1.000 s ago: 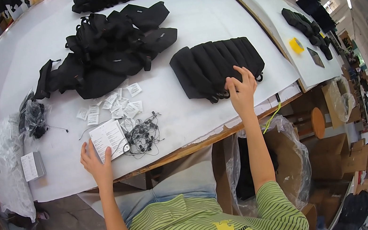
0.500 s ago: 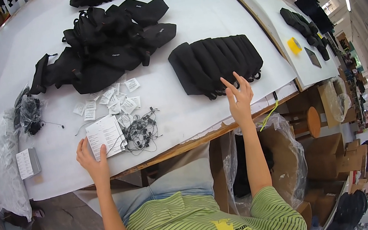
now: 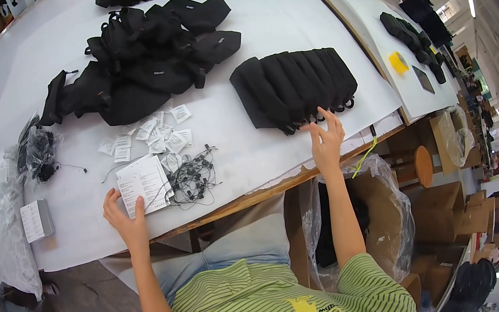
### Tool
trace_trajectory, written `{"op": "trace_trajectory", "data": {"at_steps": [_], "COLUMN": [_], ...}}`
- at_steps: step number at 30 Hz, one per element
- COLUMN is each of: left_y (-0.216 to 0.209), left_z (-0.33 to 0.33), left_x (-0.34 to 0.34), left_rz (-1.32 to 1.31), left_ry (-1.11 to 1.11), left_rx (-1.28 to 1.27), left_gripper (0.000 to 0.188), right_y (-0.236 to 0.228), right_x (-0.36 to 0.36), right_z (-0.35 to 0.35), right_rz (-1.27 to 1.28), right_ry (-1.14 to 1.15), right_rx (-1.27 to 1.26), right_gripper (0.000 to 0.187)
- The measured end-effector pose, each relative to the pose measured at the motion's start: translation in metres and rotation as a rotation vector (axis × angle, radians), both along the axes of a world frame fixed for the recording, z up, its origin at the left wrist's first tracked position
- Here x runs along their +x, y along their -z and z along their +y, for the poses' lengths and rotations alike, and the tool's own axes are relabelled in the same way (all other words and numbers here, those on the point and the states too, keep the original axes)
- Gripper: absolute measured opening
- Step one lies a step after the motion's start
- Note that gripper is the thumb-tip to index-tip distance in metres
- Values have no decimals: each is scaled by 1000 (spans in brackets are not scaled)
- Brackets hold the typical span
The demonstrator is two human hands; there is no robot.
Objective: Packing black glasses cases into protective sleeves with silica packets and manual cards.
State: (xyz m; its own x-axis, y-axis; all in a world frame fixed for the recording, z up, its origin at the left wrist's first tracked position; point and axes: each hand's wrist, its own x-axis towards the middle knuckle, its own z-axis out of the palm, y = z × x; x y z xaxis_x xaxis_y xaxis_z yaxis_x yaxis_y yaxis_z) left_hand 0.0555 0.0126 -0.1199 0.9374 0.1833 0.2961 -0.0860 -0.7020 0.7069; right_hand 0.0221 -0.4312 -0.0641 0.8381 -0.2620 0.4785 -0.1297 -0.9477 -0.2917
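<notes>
My left hand (image 3: 124,215) rests at the near left edge of a stack of white printed cards (image 3: 139,182), its fingers apart and the thumb at the lower edge of the stack. Beside the cards lies a tangle of black strings (image 3: 192,181) with small clips. My right hand (image 3: 327,143) hovers with spread fingers at the near side of a neat row of black fabric pouches (image 3: 294,88); whether the fingertips touch the loops there I cannot tell. Behind the cards are scattered small white labels (image 3: 156,133). A loose heap of black pouches (image 3: 133,70) lies farther back.
Clear plastic bags (image 3: 4,218) and a second card stack (image 3: 37,221) lie at the table's left. Below the wooden table edge (image 3: 249,199) stand a plastic-lined carton (image 3: 385,219) and a stool (image 3: 423,166). A yellow tape roll (image 3: 399,62) sits on the neighbouring table.
My right hand has lowered slightly toward me, its fingers bending a little more. My left hand stays at the card stack. The view has shifted slightly.
</notes>
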Motion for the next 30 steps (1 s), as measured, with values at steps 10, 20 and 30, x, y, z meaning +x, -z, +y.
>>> {"op": "trace_trajectory", "data": {"at_steps": [10,20,30], "left_y": [-14,-8,0], "left_z": [15,52,68], "left_x": [3,-2,-8], "left_rz": [176,94,109], "left_ry": [-100,-51,-138], "left_rx": [-850,-1445,-1778], "left_gripper": [29,40,40], "right_y": [-9,16,-51], "right_x": [8,62,79], "right_z": [74,150,157], "right_rz": [120,373,58], "right_ry": [-208,-294,-550], "right_rx": [634,495,1511], "right_gripper": [14,8,6]}}
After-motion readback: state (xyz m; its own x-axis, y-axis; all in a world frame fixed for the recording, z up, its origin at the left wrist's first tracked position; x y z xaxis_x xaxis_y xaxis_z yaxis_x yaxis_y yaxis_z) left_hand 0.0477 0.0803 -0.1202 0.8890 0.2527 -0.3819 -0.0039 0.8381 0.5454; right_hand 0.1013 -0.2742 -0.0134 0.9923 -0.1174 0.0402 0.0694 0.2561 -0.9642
